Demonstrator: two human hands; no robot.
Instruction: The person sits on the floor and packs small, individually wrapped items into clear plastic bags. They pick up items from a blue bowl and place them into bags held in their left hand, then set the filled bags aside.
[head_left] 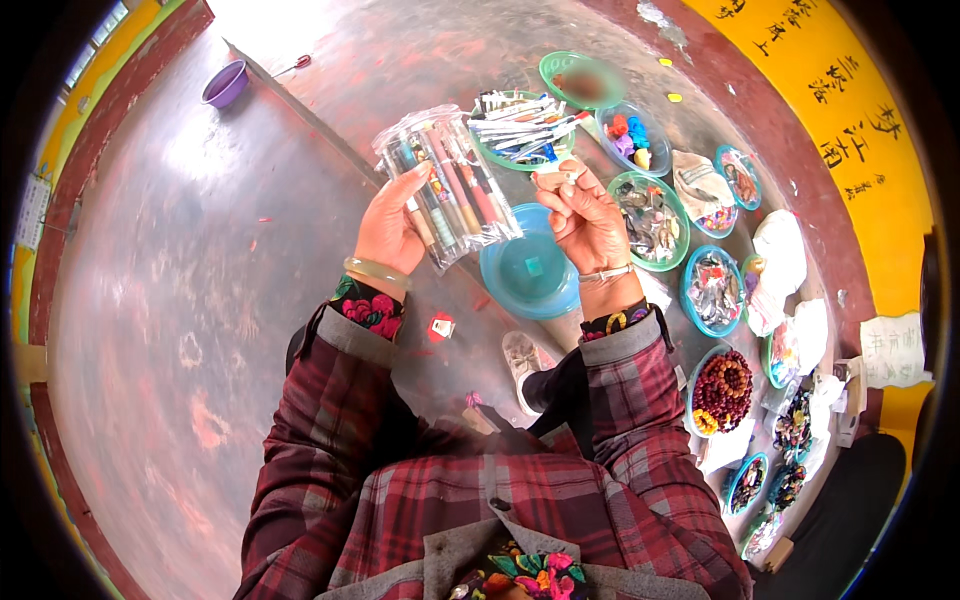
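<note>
My left hand (388, 225) grips a clear plastic pouch (452, 185) by its left side, thumb across the front. Several pens in different colours stand inside it. To the right, my right hand (592, 222) is closed in a pinch on a small pale piece (556, 178), too small to name. Below and between the hands, a light blue basin (505, 278) sits on the floor with a small pale green square (534, 266) in it. Just beyond the pouch lies a heap of pens and markers (525, 128) in a green basket.
Several baskets line the right side, holding coloured pieces (630, 140), small packets (650, 222) and dark red beads (724, 390). White bags (778, 265) lie among them. A purple basin (225, 84) stands far left. My shoe (521, 362) is near the blue basin.
</note>
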